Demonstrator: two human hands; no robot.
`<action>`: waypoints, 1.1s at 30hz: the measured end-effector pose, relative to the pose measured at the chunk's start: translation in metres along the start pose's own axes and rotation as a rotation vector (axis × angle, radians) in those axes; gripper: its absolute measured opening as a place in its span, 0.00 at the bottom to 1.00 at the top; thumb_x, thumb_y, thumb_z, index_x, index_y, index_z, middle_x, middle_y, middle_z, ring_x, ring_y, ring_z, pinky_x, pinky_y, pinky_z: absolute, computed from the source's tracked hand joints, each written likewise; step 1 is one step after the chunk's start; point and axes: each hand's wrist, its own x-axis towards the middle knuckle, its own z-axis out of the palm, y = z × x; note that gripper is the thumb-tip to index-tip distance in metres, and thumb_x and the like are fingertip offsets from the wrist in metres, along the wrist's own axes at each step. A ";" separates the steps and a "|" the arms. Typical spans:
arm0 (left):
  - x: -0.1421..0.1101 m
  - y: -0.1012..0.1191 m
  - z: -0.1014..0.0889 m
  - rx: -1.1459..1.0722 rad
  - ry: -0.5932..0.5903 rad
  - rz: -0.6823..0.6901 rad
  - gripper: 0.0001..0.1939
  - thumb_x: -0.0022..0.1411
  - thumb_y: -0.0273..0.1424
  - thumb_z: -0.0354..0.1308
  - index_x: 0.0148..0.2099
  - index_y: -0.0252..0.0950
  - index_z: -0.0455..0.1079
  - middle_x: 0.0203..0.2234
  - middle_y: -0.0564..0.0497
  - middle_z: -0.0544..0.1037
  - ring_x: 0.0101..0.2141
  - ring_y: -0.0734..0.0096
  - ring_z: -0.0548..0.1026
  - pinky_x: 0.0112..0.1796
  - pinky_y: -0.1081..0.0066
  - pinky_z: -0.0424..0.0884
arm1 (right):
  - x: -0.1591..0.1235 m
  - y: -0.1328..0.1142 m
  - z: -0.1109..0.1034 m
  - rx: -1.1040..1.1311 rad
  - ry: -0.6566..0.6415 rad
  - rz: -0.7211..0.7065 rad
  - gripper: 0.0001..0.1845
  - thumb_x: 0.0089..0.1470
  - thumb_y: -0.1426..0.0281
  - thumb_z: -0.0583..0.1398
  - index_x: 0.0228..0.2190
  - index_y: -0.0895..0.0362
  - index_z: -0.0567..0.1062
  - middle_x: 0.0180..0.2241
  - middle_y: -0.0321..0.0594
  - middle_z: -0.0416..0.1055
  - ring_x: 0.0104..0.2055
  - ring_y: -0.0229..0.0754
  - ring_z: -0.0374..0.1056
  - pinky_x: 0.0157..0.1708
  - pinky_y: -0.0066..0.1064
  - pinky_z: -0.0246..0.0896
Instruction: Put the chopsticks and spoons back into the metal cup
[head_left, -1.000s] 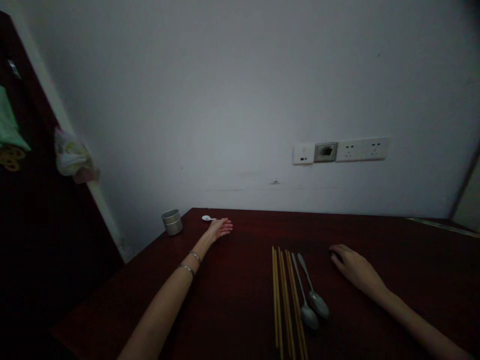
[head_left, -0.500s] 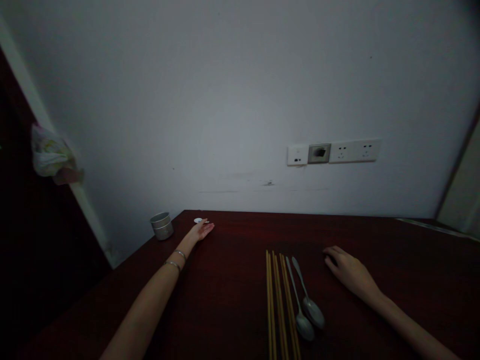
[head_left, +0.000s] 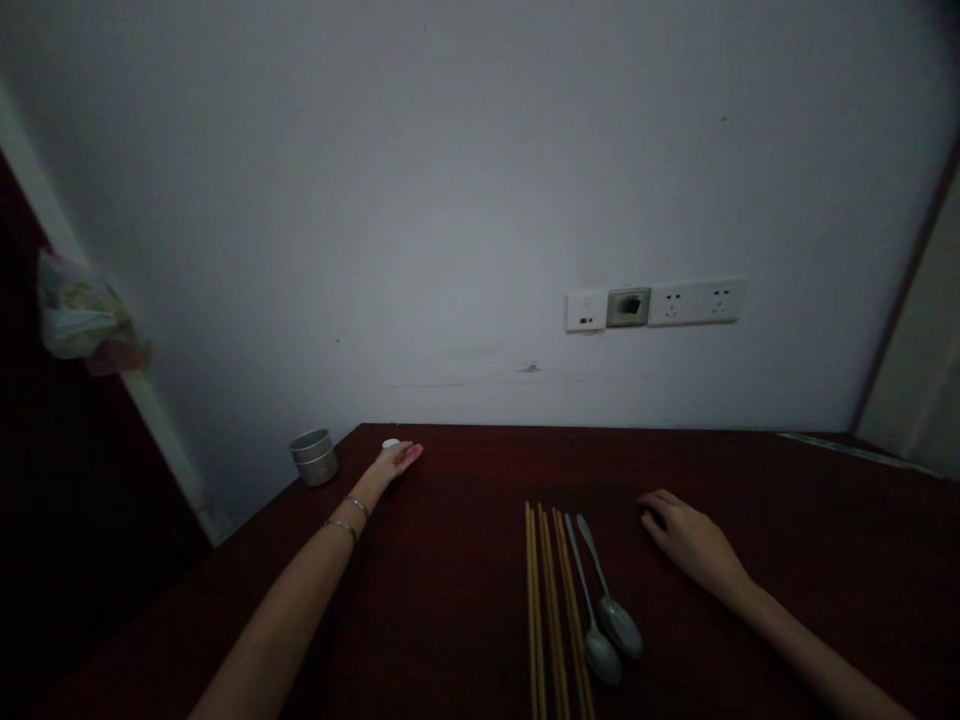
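Observation:
My left hand (head_left: 401,458) reaches to the far left of the dark red table, palm turned partly up and fingers stretched out. Just behind its thumb side shows a small white round object (head_left: 390,443), partly covered by the hand; whether they touch is unclear. On the right, my right hand (head_left: 686,535) rests on the table with loosely bent fingers, the thumb apart and nothing visible in it. Between my arms lie several wooden chopsticks (head_left: 551,610) side by side. Two metal spoons, one on the left (head_left: 602,655) and one on the right (head_left: 621,627), lie beside them.
A grey metal cup (head_left: 314,460) stands near the table's left edge. Behind the table (head_left: 450,560) rises a pale wall with a row of sockets (head_left: 656,307). A plastic bag (head_left: 82,310) hangs at the far left, and a thin strip (head_left: 855,452) lies at the back right.
The whole view has shifted slightly, so most things sit a little further left. My left hand has turned a little, its thumb now closer to the fingers. My right hand stays in place.

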 end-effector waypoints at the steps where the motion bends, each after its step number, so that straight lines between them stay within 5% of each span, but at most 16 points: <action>1: -0.002 0.000 0.002 0.061 -0.007 -0.002 0.07 0.57 0.16 0.47 0.36 0.28 0.64 0.21 0.48 0.73 0.23 0.74 0.73 0.25 0.77 0.72 | 0.000 0.000 0.000 -0.003 -0.004 0.002 0.19 0.52 0.65 0.46 0.38 0.58 0.71 0.42 0.44 0.68 0.38 0.45 0.68 0.37 0.34 0.60; 7: -0.028 0.009 0.030 0.447 -0.150 -0.016 0.04 0.49 0.19 0.56 0.31 0.25 0.68 0.21 0.42 0.75 0.23 0.66 0.75 0.27 0.71 0.72 | 0.000 -0.004 -0.005 -0.023 -0.022 0.013 0.18 0.52 0.67 0.46 0.38 0.57 0.71 0.42 0.43 0.68 0.39 0.44 0.68 0.38 0.32 0.59; 14: -0.090 0.019 0.089 0.901 -0.434 0.206 0.03 0.50 0.24 0.56 0.29 0.26 0.68 0.23 0.41 0.76 0.23 0.66 0.75 0.26 0.70 0.71 | -0.002 -0.010 -0.010 -0.017 -0.022 0.032 0.18 0.52 0.68 0.47 0.39 0.57 0.71 0.42 0.44 0.68 0.39 0.43 0.68 0.37 0.31 0.59; 22: -0.151 0.018 0.141 0.811 -0.551 0.446 0.06 0.53 0.26 0.55 0.28 0.26 0.69 0.21 0.42 0.75 0.20 0.68 0.74 0.21 0.72 0.69 | -0.004 -0.013 -0.013 0.006 -0.020 0.046 0.16 0.52 0.70 0.48 0.39 0.57 0.71 0.41 0.43 0.69 0.40 0.43 0.67 0.39 0.30 0.58; 33: -0.203 0.005 0.172 0.656 -0.746 0.616 0.10 0.51 0.32 0.57 0.27 0.28 0.70 0.15 0.51 0.71 0.13 0.81 0.65 0.15 0.79 0.62 | -0.004 -0.014 -0.014 0.016 0.000 0.015 0.17 0.52 0.71 0.48 0.39 0.60 0.72 0.41 0.46 0.68 0.42 0.44 0.66 0.43 0.31 0.57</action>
